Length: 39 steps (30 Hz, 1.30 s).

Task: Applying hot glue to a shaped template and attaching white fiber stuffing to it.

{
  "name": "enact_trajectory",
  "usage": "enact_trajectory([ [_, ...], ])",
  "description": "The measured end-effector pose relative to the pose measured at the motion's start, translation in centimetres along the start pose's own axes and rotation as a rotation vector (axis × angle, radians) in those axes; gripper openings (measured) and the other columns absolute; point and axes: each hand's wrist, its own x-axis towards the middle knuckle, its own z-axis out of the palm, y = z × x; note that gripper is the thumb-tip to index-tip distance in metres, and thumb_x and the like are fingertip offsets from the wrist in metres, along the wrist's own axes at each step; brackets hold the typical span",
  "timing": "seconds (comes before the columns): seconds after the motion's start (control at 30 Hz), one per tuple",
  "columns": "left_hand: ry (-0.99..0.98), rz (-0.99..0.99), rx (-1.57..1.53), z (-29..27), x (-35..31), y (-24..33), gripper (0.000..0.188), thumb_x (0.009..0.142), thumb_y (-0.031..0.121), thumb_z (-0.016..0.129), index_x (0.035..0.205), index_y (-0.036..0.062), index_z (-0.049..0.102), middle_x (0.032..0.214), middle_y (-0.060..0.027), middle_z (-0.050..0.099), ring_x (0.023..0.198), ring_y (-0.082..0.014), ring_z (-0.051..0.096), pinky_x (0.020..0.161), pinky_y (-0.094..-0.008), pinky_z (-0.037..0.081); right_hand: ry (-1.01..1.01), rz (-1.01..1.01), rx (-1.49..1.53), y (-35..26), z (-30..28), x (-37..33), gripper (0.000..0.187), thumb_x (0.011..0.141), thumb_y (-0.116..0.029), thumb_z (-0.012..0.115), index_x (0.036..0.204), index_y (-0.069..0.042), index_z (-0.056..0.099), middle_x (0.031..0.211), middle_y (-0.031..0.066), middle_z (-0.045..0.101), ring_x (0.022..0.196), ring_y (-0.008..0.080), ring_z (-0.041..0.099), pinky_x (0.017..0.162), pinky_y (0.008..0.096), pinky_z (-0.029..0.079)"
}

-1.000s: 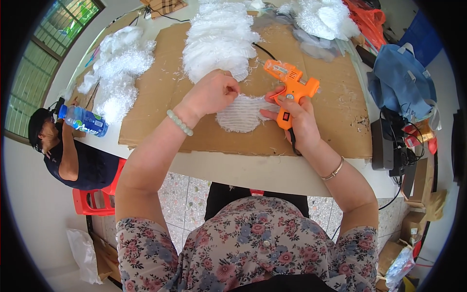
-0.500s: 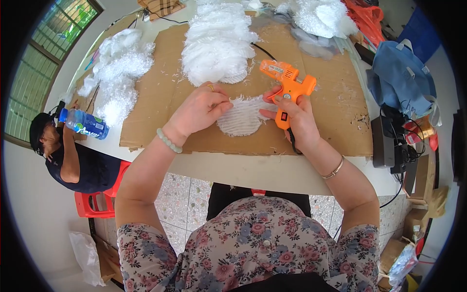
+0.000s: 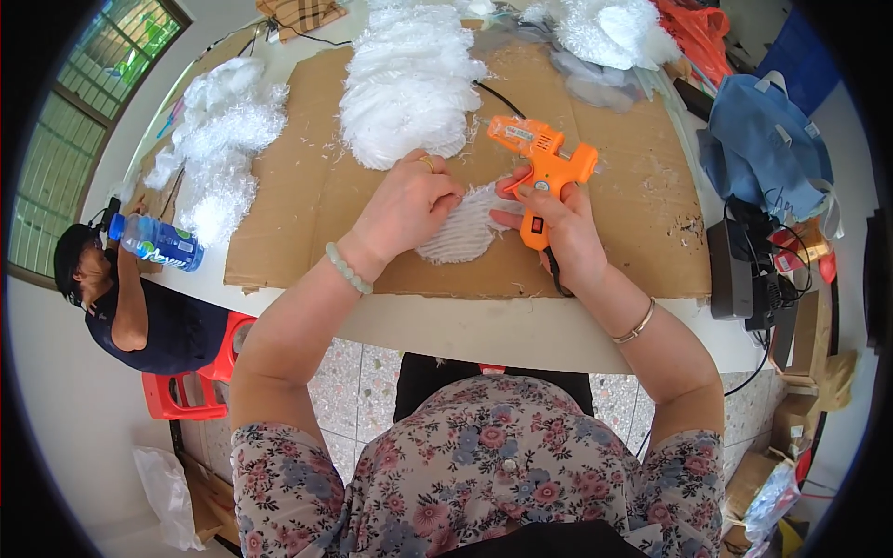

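Note:
On the cardboard before me lies a small white ribbed fabric piece [image 3: 462, 237] with a frayed upper edge. The fingers of my left hand [image 3: 409, 200] are pinched together at its upper left edge; whatever is between them is hidden. An orange hot glue gun [image 3: 549, 177] is gripped in my right hand [image 3: 572, 228], its nozzle end pointing up and left, away from the fabric. Fingertips of that hand reach the fabric's right edge. Just beyond my left hand, a row of overlapping white fluffy pieces [image 3: 409, 88] runs toward the back.
A large cardboard sheet [image 3: 298, 186] covers much of the white table [image 3: 446, 327]. White fluff [image 3: 219, 139] is heaped left, more fluff [image 3: 619, 33] back right. A bottle [image 3: 158, 244] stands near a seated person [image 3: 139, 307]. A blue bag [image 3: 767, 139] and cables [image 3: 777, 270] are at right.
My left hand has slid a little to the right along the fabric's upper edge, covering more of it. The glue gun stays in my right hand, almost unmoved.

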Motion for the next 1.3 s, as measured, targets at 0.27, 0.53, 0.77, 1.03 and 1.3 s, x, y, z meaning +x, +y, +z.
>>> enact_trajectory([
  [0.27, 0.008, 0.126, 0.156, -0.3, -1.6, 1.2, 0.004, 0.072, 0.007, 0.066, 0.076, 0.0052, 0.066, 0.079, -0.0043, 0.060, 0.089, -0.0242, 0.054, 0.085, -0.0369, 0.043, -0.016, 0.006, -0.007, -0.2, 0.0, -0.1, 0.021, 0.092, -0.010, 0.050, 0.110, -0.001, 0.050, 0.104, 0.0125, 0.058, 0.101, 0.0207, 0.060, 0.086, 0.0387, 0.053],
  [0.53, -0.008, 0.110, 0.316, -0.5, -2.3, 2.8, 0.032, 0.076, 0.018, 0.068, 0.103, 0.0025, 0.061, 0.073, -0.0071, 0.061, 0.083, -0.0251, 0.056, 0.081, -0.0377, 0.043, 0.060, -0.061, 0.147, -1.0, -0.5, -0.1, 0.022, 0.090, -0.007, 0.049, 0.110, -0.001, 0.050, 0.104, 0.0119, 0.058, 0.102, 0.0219, 0.056, 0.086, 0.0434, 0.053],
  [0.77, 0.076, 0.056, 0.315, 1.3, -0.4, 2.0, 0.036, 0.077, 0.027, 0.069, 0.103, 0.0029, 0.063, 0.076, -0.0085, 0.063, 0.082, -0.0260, 0.057, 0.078, -0.0381, 0.043, 0.138, -0.054, 0.124, -1.1, -1.1, -0.1, 0.021, 0.090, -0.007, 0.049, 0.110, 0.000, 0.050, 0.104, 0.0115, 0.058, 0.103, 0.0223, 0.057, 0.086, 0.0430, 0.053],
  [1.03, -0.035, 0.056, 0.278, 1.2, -0.3, 2.6, 0.031, 0.073, 0.030, 0.071, 0.096, 0.0087, 0.069, 0.083, -0.0068, 0.058, 0.088, -0.0244, 0.053, 0.079, -0.0380, 0.042, 0.123, -0.018, 0.109, -0.9, -1.2, -0.2, 0.018, 0.090, -0.006, 0.050, 0.107, -0.002, 0.050, 0.104, 0.0112, 0.058, 0.100, 0.0218, 0.059, 0.085, 0.0405, 0.053],
  [1.3, -0.059, 0.148, 0.319, 0.9, -0.4, 3.8, 0.029, 0.071, 0.030, 0.073, 0.088, 0.0075, 0.069, 0.087, -0.0048, 0.058, 0.090, -0.0235, 0.051, 0.082, -0.0374, 0.041, 0.134, -0.005, 0.142, -0.9, -1.3, -0.1, 0.017, 0.090, -0.004, 0.049, 0.107, -0.002, 0.050, 0.104, 0.0111, 0.058, 0.099, 0.0215, 0.059, 0.085, 0.0411, 0.053],
])
